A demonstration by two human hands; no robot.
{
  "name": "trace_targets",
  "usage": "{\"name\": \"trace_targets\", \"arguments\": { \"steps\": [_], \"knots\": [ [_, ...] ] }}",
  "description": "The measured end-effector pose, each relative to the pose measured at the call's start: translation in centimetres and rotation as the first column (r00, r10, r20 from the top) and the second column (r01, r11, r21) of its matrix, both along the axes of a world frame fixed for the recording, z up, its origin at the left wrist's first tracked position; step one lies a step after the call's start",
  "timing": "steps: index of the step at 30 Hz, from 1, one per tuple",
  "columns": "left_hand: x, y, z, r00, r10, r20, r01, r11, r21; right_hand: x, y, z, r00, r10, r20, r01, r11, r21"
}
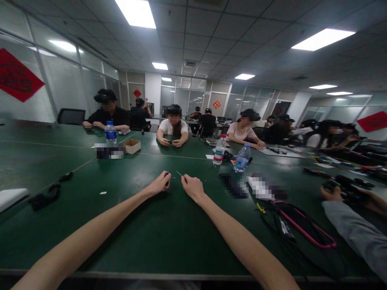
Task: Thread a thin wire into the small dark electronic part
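Both my arms stretch forward over a dark green table (169, 225). My left hand (160, 184) rests on the table with its fingers curled round a small dark object (166, 175) that I cannot name. My right hand (192, 187) lies a little to the right, fingers pinched on a thin light pin-like tool (179, 173) whose tip points toward the left hand. The two hands are a short gap apart.
Two water bottles (219, 150) stand behind my hands, a third (110, 133) and a small cardboard box (132, 146) at the back left. Black and pink cables (302, 225) lie at right, beside a co-worker's grey sleeve (353, 229). Several people sit across the table.
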State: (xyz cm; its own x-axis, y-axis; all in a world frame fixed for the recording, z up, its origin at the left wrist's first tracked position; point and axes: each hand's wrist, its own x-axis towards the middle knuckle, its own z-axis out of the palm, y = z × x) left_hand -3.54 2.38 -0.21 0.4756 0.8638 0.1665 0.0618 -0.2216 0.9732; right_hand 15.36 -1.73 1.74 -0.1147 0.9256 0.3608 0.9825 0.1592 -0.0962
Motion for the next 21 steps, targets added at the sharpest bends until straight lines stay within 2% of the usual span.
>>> {"name": "trace_targets", "arguments": {
  "steps": [5,11,16,21],
  "knots": [
    [-0.1,0.7,-0.2,0.987,0.017,0.157,0.006,0.989,-0.147,0.3,-0.1,0.1,0.996,0.087,0.033,-0.087,0.996,0.01],
    [-0.3,0.7,-0.2,0.979,0.042,0.199,-0.005,0.983,-0.181,-0.6,-1.3,0.3,0.958,0.261,0.116,-0.264,0.965,0.012],
    [-0.2,0.6,-0.1,0.983,0.065,0.17,-0.036,0.986,-0.165,-1.0,-1.8,0.4,0.948,0.29,0.134,-0.296,0.955,0.03],
    [-0.1,0.2,0.0,0.99,0.067,0.122,-0.059,0.996,-0.072,-1.1,-2.0,0.5,0.955,0.252,0.155,-0.262,0.964,0.048]
  ]
}}
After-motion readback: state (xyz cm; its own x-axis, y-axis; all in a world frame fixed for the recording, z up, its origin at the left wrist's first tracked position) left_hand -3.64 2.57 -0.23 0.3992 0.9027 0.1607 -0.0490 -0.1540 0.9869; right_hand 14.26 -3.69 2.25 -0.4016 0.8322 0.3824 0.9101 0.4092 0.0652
